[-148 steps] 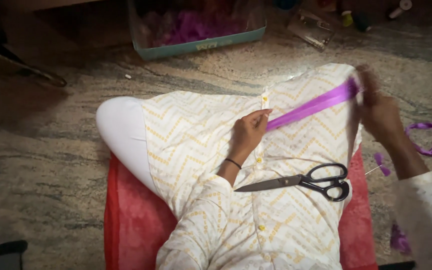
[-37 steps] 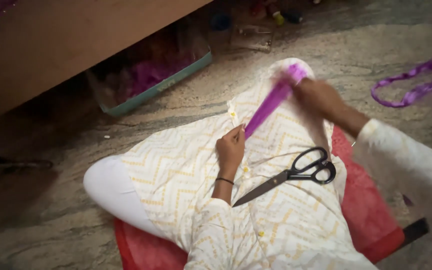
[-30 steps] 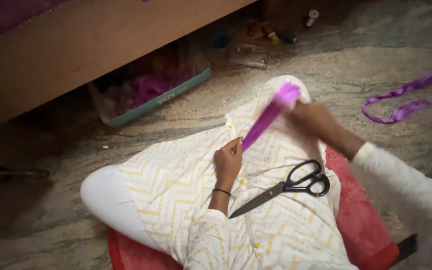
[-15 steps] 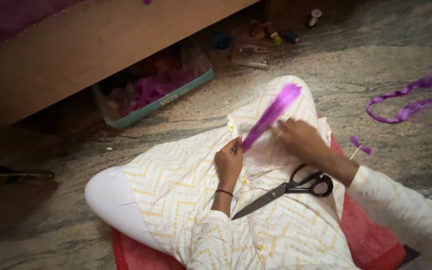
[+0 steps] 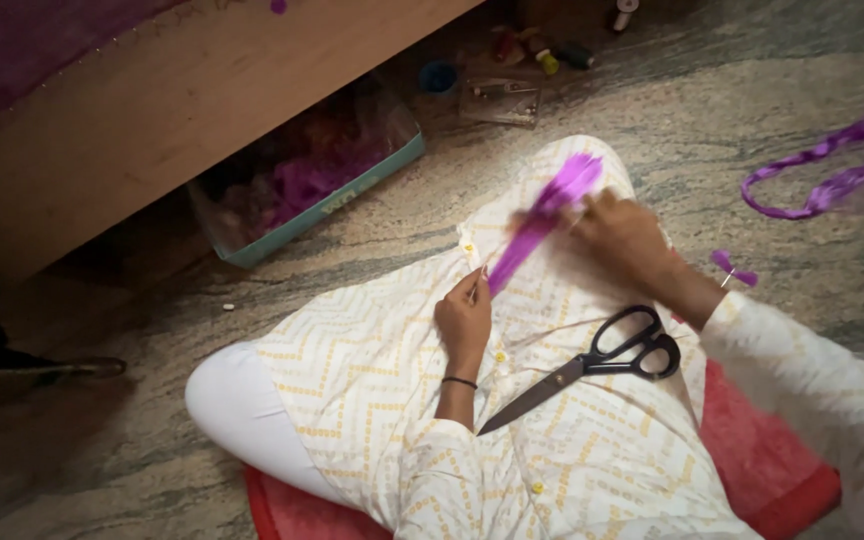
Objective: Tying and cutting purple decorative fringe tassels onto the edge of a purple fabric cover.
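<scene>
A purple ribbon strip (image 5: pixel 542 220) stretches across my lap between both hands. My left hand (image 5: pixel 465 318) pinches its lower end near the cream zigzag-patterned tunic's (image 5: pixel 372 370) button placket. My right hand (image 5: pixel 624 238), blurred by motion, grips the ribbon along its upper part. Black-handled scissors (image 5: pixel 592 365) lie on the tunic over my right thigh, just below my right wrist, with the blades pointing left.
I sit on a red mat (image 5: pixel 762 470) on a stone floor. Loose purple ribbon (image 5: pixel 812 180) and a small purple scrap (image 5: pixel 730 268) lie at the right. A teal-rimmed box of purple material (image 5: pixel 302 190) sits under a wooden bed frame (image 5: pixel 152 130); small bottles (image 5: pixel 552 55) at the back.
My right hand has slid down along the ribbon toward my left hand, so the ribbon's upper end now sticks out past it. The scissors stay on my lap.
</scene>
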